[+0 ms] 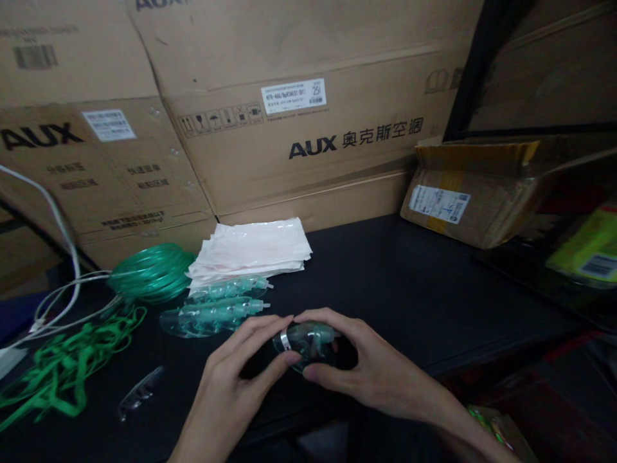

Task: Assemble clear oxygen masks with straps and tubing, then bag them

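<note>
Between my hands is a clear green oxygen mask (308, 341) with a shiny metal nose strip on its left part. My left hand (241, 366) pinches its left edge, thumb in front and fingers behind, beside the strip. Curled around the right part, near the green connector, is my right hand (361, 360). Two rows of nested green masks (212, 312) lie just beyond my left hand, their connectors pointing right. A few thin metal strips (139, 392) rest on the black table to the left.
White plastic pouches (250, 247) are stacked behind the nested masks. At left are coiled green tubing (152, 273), tangled green elastic straps (72, 360) and a white cable (62, 218). Large cardboard boxes (308, 180) wall off the back. An opened carton (463, 193) stands at right.
</note>
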Demonstrator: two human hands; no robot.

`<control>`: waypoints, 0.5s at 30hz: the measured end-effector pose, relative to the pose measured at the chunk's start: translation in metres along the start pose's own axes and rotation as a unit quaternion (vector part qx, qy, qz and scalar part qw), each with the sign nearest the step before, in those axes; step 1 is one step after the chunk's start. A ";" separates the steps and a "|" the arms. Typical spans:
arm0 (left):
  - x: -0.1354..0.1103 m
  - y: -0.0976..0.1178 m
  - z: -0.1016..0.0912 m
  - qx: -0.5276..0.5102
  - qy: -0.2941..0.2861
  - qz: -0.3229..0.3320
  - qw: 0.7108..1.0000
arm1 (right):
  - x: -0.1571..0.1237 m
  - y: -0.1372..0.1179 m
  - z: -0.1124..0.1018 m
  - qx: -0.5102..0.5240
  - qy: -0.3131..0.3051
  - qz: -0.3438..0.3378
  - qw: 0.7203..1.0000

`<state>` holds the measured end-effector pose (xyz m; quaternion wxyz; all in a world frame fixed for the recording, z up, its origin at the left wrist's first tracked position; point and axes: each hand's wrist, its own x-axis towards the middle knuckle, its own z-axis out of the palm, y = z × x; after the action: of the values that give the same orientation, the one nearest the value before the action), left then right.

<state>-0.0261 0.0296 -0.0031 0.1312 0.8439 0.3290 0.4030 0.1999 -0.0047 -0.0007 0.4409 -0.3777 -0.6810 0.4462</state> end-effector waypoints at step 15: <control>0.000 0.000 -0.002 -0.051 -0.019 -0.060 0.997 | 0.000 0.001 0.000 -0.012 -0.001 0.023 1.000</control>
<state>-0.0279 0.0299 -0.0013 0.2041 0.8225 0.3555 0.3943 0.1996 -0.0039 -0.0020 0.4252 -0.3981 -0.6779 0.4486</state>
